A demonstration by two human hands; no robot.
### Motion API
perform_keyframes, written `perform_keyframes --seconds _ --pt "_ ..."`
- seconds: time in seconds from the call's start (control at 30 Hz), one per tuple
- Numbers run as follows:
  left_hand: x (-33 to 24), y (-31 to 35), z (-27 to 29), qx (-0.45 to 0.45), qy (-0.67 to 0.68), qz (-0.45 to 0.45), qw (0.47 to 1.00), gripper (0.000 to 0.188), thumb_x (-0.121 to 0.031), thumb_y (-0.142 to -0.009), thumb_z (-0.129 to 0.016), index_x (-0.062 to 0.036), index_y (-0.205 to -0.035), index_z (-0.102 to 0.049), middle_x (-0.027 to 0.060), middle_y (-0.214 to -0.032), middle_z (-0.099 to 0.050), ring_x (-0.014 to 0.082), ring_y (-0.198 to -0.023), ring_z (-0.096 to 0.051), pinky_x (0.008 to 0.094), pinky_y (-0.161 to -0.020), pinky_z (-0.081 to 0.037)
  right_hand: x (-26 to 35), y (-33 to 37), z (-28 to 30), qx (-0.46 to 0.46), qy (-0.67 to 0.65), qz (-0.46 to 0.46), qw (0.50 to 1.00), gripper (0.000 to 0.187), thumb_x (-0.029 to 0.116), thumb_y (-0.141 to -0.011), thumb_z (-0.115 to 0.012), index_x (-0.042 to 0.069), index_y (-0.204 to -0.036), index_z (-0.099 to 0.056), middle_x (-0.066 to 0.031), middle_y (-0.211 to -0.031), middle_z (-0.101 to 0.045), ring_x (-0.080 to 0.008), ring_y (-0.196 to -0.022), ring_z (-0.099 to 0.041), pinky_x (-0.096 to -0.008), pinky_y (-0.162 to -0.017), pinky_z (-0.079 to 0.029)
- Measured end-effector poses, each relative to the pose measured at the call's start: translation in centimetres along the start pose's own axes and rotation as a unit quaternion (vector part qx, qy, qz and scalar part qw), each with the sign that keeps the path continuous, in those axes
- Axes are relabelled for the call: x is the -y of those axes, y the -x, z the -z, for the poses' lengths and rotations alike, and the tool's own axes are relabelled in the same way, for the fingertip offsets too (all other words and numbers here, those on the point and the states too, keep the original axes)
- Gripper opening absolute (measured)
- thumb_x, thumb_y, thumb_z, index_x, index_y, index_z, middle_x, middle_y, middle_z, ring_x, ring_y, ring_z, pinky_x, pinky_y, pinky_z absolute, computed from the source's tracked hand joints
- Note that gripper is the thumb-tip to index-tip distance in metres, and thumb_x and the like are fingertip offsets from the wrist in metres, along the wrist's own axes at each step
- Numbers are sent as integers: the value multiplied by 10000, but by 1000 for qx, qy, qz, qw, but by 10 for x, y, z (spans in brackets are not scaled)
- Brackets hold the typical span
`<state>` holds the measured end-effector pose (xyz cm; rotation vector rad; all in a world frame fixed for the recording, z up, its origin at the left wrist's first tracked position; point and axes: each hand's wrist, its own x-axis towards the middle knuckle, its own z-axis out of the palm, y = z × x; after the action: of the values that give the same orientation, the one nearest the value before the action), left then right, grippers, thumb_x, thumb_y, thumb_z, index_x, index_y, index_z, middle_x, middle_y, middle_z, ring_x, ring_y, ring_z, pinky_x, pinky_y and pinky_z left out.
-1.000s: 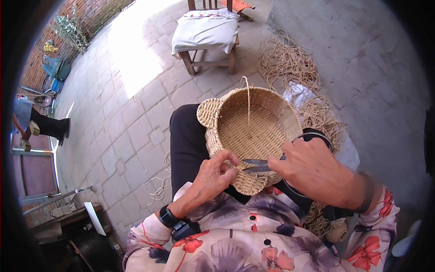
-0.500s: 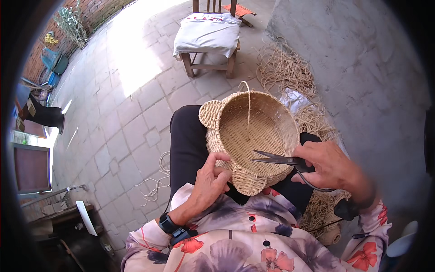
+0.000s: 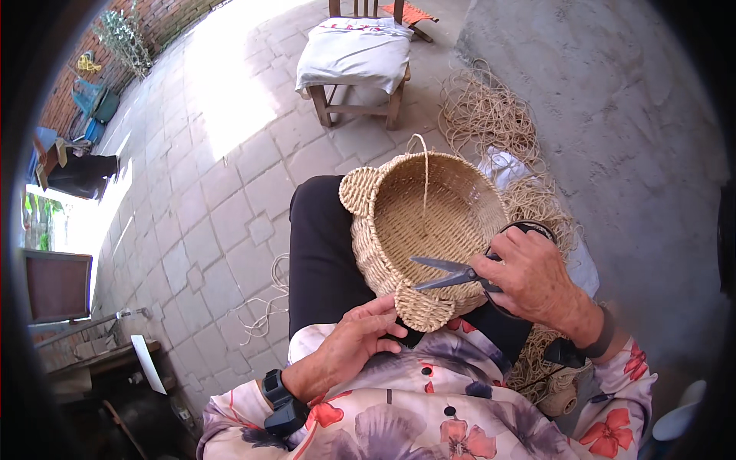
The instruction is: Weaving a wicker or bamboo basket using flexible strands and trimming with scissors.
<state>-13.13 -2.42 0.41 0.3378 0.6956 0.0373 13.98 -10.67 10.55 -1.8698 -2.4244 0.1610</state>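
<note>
Your right fingers (image 3: 489, 268) grip metal scissors (image 3: 464, 274) over the round woven basket (image 3: 369, 249); your loosely parted left fingers (image 3: 374, 309) touch its ribbed flap (image 3: 424, 309).

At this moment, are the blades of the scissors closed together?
No, the scissors in the right hand show their two blades spread apart.

Daylight: sunlit patch of paving (image 3: 230, 103) burnt out to white at upper left-centre, second glare at left edge; centre in soft, even shade. Basket (image 3: 366, 249) weave reads sharp; hazy smear over concrete floor (image 3: 613, 153) at lower right. Fisheye bends brick wall (image 3: 172, 31), upper left; black vignette fills corners.
</note>
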Motion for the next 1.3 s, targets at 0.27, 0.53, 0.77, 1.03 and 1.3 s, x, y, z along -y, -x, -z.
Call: perform_keyframes --seconds 0.27,0.53,0.77,1.03,1.3 --pt "11 -2 3 21 34 -32 999 576 -118 -945 -584 19 -1454 -352 24 -1113 -572 139 -938 -635 282 -746 -554 1 -22 16 8 101 81 992 173 170 -775 -628 105 -936 -620 -19 -855 -523 -182 -853 -528 -326 -685 -423" --pt "12 0 0 35 28 -41 998 577 -125 -945 -577 10 -1459 -351 28 -1178 -560 125 -926 -633 275 -741 -550 5 -45 34 48 137 127 981 129 192 -778 -617 101 -868 -632 -18 -880 -535 -174 -894 -523 -320 -716 -422" --pt "12 -1 1 38 36 -39 998 564 -136 -945 -579 8 -1448 -367 17 -1171 -558 119 -919 -631 270 -739 -549 5 -44 31 34 126 119 984 134 181 -784 -617 94 -884 -631 -20 -897 -544 -181 -913 -526 -332 -738 -425" --pt "13 -1 0 31 41 -43 998 554 -148 -937 -595 1 -1430 -389 -6 -1066 -537 114 -903 -631 277 -734 -545 2 -43 30 9 131 125 983 148 186 -793 -606 90 -903 -626 -20 -925 -549 -175 -934 -523 -333 -756 -421" --pt "12 0 -2 34 39 -45 998 566 -150 -929 -600 1 -1432 -388 -14 -1027 -525 110 -900 -626 272 -738 -539 -1 -40 27 13 126 125 984 164 188 -802 -597 91 -933 -614 -22 -944 -548 -178 -943 -520 -333 -768 -419"
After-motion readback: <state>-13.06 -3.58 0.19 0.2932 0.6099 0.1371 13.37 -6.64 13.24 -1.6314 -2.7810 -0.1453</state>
